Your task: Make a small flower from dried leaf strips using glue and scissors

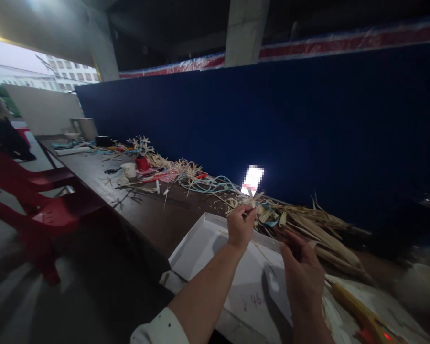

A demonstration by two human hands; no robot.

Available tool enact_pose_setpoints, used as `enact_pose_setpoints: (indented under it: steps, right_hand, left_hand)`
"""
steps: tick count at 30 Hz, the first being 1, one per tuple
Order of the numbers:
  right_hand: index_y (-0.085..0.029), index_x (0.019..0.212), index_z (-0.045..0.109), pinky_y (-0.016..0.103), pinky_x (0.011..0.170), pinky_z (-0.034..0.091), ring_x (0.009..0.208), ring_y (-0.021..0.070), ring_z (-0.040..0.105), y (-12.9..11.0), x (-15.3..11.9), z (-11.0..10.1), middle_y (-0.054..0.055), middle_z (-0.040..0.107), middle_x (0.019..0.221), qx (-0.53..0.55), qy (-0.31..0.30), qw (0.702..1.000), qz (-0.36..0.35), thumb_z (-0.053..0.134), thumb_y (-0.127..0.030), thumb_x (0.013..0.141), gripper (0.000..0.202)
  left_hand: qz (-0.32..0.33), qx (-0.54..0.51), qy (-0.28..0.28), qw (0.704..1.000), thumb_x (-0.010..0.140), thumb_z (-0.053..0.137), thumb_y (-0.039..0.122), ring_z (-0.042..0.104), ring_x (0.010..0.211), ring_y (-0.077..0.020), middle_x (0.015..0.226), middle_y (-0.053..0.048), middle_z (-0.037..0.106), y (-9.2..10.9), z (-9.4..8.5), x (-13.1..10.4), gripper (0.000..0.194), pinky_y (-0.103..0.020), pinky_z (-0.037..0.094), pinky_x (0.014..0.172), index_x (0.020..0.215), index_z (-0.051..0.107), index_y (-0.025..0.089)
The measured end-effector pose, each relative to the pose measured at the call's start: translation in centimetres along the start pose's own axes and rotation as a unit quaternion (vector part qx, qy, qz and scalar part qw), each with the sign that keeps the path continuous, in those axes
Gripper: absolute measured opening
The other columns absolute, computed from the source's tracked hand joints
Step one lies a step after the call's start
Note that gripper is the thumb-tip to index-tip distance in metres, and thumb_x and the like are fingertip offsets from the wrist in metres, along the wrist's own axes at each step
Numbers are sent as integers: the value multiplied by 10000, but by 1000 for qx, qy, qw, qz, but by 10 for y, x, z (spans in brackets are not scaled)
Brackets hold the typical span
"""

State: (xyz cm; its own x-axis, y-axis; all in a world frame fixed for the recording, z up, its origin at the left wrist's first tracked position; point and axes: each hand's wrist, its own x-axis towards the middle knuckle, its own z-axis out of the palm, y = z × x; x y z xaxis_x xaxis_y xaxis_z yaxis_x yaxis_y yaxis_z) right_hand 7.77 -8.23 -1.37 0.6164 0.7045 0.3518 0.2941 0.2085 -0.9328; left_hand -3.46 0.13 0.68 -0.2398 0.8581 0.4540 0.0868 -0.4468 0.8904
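Note:
My left hand (241, 228) is closed in a pinch over the white box lid (197, 253). Between its fingertips is a pale petal-shaped strip piece (251, 198), seen against a bright phone screen (253, 179). To its right, my right hand (304, 270) hovers above the tray-like lid with thumb and fingers apart, seemingly empty. A thin straw-like stem (263, 255) slants between the hands; whether it joins the held piece is unclear. Red handwritten marks show on the lid. Near my right wrist lies a yellow glue gun (358, 306) with a red light.
Dried husks (318, 234) lie behind my right hand. Along the dark table (157, 215) are pale-blue cords (215, 184), a red thread spool (142, 163), a white cup (129, 169) and husk flowers (141, 143). Red chairs (53, 210) stand left; a blue partition (308, 119) runs behind.

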Motion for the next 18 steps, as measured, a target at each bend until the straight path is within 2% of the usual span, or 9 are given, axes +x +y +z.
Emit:
enact_pose_setpoints:
  steps: [4, 6, 9, 12, 14, 18]
  right_hand:
    - [-211, 1072, 667, 319, 751, 448, 819, 213, 622, -3, 0, -2, 58, 693, 956, -44, -5, 999, 20, 651, -442, 699, 440]
    - [-221, 1079, 664, 324, 764, 445, 830, 216, 627, -3, 1, -3, 54, 695, 967, -55, -18, 998, 21, 643, -470, 705, 450]
    - [-206, 1046, 672, 327, 786, 439, 846, 217, 627, -2, 0, -3, 59, 695, 983, -52, -31, 998, 19, 634, -487, 710, 439]
    - [-181, 1021, 672, 317, 757, 446, 817, 213, 621, -2, -1, -2, 68, 698, 958, -44, -31, 998, 22, 634, -485, 708, 438]
    - [-172, 1019, 670, 307, 717, 451, 788, 210, 617, -3, -2, -1, 74, 700, 943, -37, -29, 998, 30, 626, -487, 711, 443]
    - [-169, 997, 674, 303, 699, 454, 801, 222, 618, -6, -3, -1, 81, 699, 949, -35, -29, 998, 43, 614, -482, 713, 427]
  left_hand:
    - [-1, 0, 1, 1000, 751, 609, 328, 598, 681, -122, 759, -30, 692, 22, -12, 24, 201, -223, 450, 667, 802, 703, 158]
    - [-22, 32, -9, 999, 728, 627, 349, 590, 649, -124, 715, -29, 687, 31, -24, 46, 237, -225, 437, 632, 817, 709, 146]
    - [-6, 105, -56, 993, 719, 627, 382, 587, 636, -127, 695, -31, 686, 34, -50, 89, 274, -229, 423, 619, 803, 719, 138]
    - [-22, 255, -60, 965, 716, 621, 428, 595, 665, -138, 717, -26, 692, 20, -79, 129, 314, -233, 424, 625, 856, 724, 167]
    - [-64, 386, -83, 916, 742, 584, 454, 606, 706, -140, 763, -12, 698, 5, -97, 147, 319, -230, 431, 643, 901, 719, 212]
    - [-103, 454, -115, 877, 730, 611, 401, 622, 695, -193, 715, -55, 694, -26, -120, 161, 259, -274, 444, 625, 809, 728, 184]
